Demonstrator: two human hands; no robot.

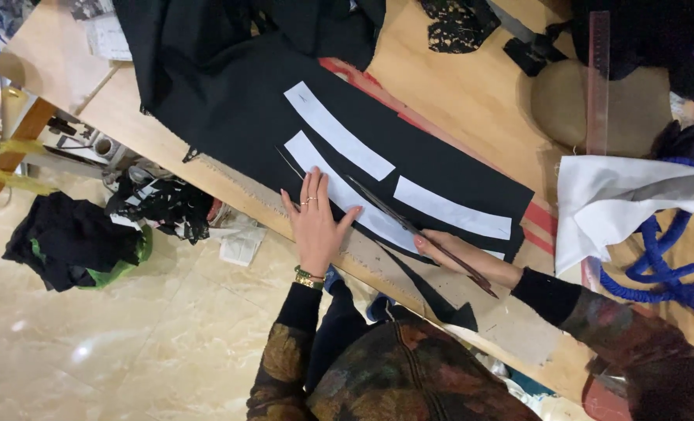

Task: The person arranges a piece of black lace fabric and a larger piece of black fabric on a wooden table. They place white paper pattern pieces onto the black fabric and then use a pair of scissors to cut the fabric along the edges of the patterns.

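Left hand [314, 222] lies flat, fingers spread, pressing a white paper strip [339, 187] onto the black fabric [238, 109] near the wooden table [456, 86] edge, and the right hand [460, 253] is closed around the handles of long dark scissors [393, 214], blades slanting across the cloth between the strips. 2 more white strips lie just beyond, while a white cloth [619, 199] sits beside blue cord [666, 265] on the right

One view only, from a camera on the person's head, looking steeply down. The picture is rolled, so the table [471, 93] edge runs diagonally from upper left to lower right. The tiled floor [128, 351] fills the lower left. The person's own torso sits close at the bottom edge.
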